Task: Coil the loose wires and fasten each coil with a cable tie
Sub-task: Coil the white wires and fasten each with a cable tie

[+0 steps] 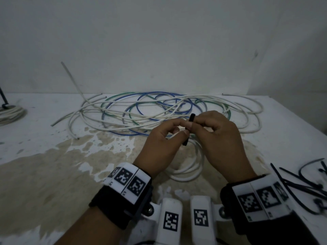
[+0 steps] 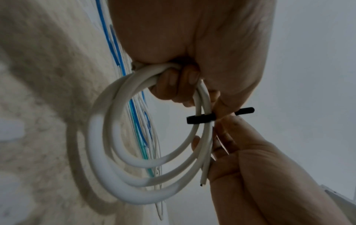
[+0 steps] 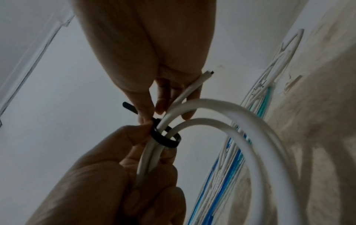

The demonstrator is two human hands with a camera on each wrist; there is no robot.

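A small white wire coil (image 1: 192,171) hangs under my hands above the stained table (image 1: 53,174). My left hand (image 1: 180,127) grips the coil's gathered strands (image 2: 146,73) with its fingers curled round them. A black cable tie (image 1: 188,130) is looped loosely round those strands (image 3: 165,140). Its tail (image 3: 129,107) sticks out to the side. My right hand (image 1: 194,124) pinches the tie (image 2: 200,119) between thumb and fingertips just beside the loop. The coil's cut wire end (image 3: 209,73) pokes out past the right hand's fingers.
A tangle of loose white, blue and green wires (image 1: 159,110) lies behind the hands, one white end (image 1: 70,78) leaning up the wall. A bundled white coil (image 1: 10,114) sits far left. Several spare black cable ties (image 1: 309,184) lie at the right near the table's edge.
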